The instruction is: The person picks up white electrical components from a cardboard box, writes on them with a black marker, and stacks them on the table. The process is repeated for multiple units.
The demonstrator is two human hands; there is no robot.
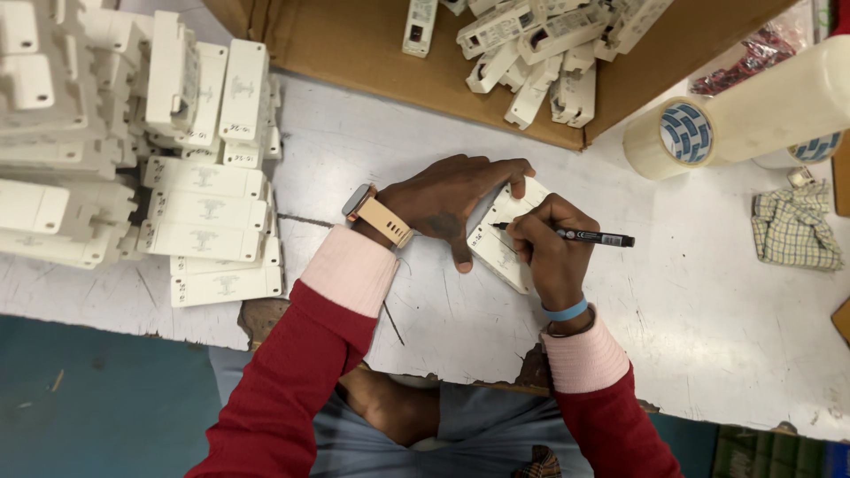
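My left hand [452, 199] lies flat over a white plastic block [501, 237] on the white table [691, 301], pinning it down with spread fingers. A watch with a pale strap sits on that wrist. My right hand [549, 243] grips a black marker pen [584, 235] whose tip touches the top face of the block. A blue band circles the right wrist. Both sleeves are red with pink cuffs.
Stacks of similar white blocks [208, 212] fill the table's left side. A cardboard box [372, 44] at the back holds several more blocks [540, 53]. Rolls of tape [699, 133] lie at the right, with a checked cloth [795, 228] beside them. The table edge is chipped near my lap.
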